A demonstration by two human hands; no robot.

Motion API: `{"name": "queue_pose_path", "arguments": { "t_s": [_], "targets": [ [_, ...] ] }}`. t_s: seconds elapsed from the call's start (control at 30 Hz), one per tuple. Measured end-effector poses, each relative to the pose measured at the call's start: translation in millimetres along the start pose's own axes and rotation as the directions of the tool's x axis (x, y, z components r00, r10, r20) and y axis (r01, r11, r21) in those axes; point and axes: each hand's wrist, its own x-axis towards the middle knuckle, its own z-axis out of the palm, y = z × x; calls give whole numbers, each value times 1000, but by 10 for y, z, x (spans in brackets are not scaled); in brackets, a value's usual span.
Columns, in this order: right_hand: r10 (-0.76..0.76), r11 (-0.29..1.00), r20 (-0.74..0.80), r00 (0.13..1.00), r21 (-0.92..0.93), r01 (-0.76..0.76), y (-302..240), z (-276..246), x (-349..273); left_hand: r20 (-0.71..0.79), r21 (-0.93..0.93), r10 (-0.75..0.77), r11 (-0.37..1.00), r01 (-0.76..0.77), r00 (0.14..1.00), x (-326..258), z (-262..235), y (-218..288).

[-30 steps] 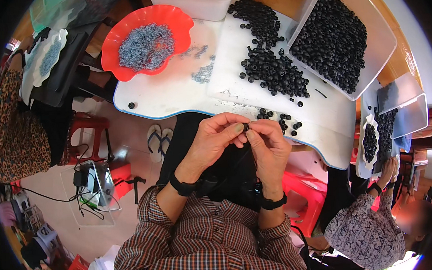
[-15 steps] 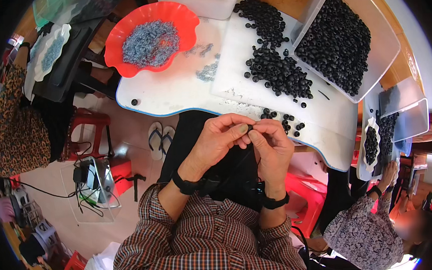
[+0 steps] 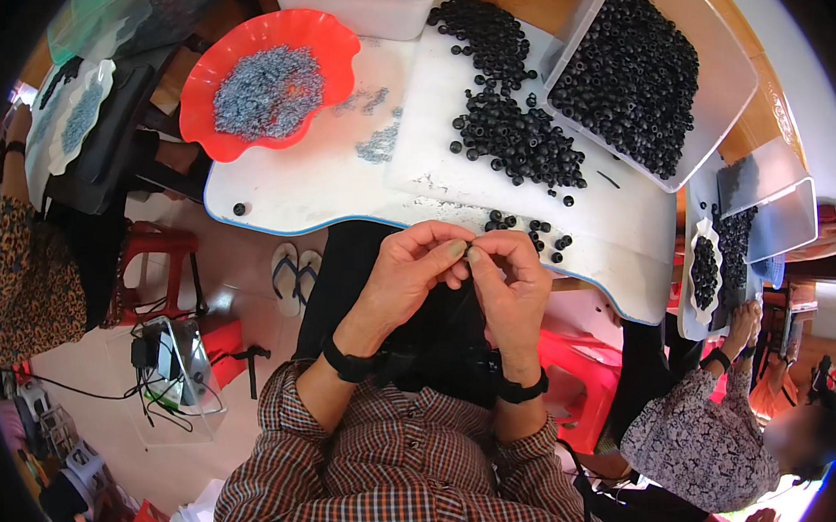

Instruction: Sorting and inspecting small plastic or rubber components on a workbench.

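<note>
My left hand (image 3: 417,269) and my right hand (image 3: 510,279) meet at the near edge of the white table (image 3: 280,188), thumbs and forefingers pinched together. Between their tips is a small black bead-like part (image 3: 469,249), mostly covered by the fingers. Just beyond my right hand, several loose black parts of that kind (image 3: 538,226) lie along the table edge. Farther off, a larger heap of them (image 3: 521,140) spreads over a white board (image 3: 421,155). A red wavy-rimmed bowl (image 3: 198,78) at the far left holds small grey-blue pieces (image 3: 269,90).
A clear bin (image 3: 719,99) full of black parts leans at the far right; a white tub (image 3: 364,11) stands at the back. One black part (image 3: 240,209) sits near the left edge. Other people work at both sides, near red stools (image 3: 158,243).
The whole scene has shifted slightly left in view. My fingertips stay together but now cover more of the small black part. The heaps and bowl look unchanged.
</note>
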Motion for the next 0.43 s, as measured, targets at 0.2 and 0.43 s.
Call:
{"name": "queue_pose_path", "arguments": {
  "t_s": [0.2,0.43],
  "targets": [
    [-127,934,-273,953,-357,22,122,-309,288,-8,-106,-24,994,23,1000,29,-7,-39],
    [-352,467,-257,900,-882,-69,222,-584,665,-4,-104,-51,993,50,999,60,-60,-73]
  ]
}}
